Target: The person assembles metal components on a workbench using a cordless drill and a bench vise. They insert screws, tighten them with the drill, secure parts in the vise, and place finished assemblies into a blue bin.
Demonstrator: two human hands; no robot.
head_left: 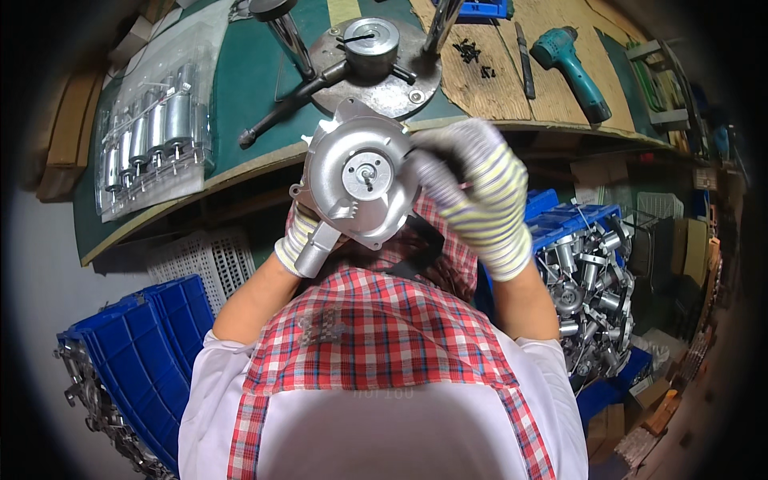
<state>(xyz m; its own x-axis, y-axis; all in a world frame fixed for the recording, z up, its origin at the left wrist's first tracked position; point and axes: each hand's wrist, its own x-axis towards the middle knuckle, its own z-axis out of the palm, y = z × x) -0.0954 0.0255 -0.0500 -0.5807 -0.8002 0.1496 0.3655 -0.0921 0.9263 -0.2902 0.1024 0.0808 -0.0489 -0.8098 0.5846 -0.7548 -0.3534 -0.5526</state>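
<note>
A silver metal blower housing (pixel 328 164), round with a side outlet, is held up before my apron with its hollow face toward me. My left hand (pixel 298 240), in a striped work glove, grips it from underneath near the outlet; most of those fingers are hidden behind the metal. At the centre of the housing a round hub (pixel 368 174) shows a shaft and small dark holes. My right hand (pixel 484 188), gloved too, has thumb and fingers pinched together at the housing's right rim. Whatever is between those dark fingertips cannot be made out.
Beyond the housing stands a round metal fixture (pixel 376 88) with a lever handle (pixel 276 118). Black screws (pixel 468 52), a dark slim tool (pixel 525 64) and a teal power screwdriver (pixel 572 72) lie on wood. Motors (pixel 156 124) fill a plastic tray; blue crates (pixel 152 336) flank me.
</note>
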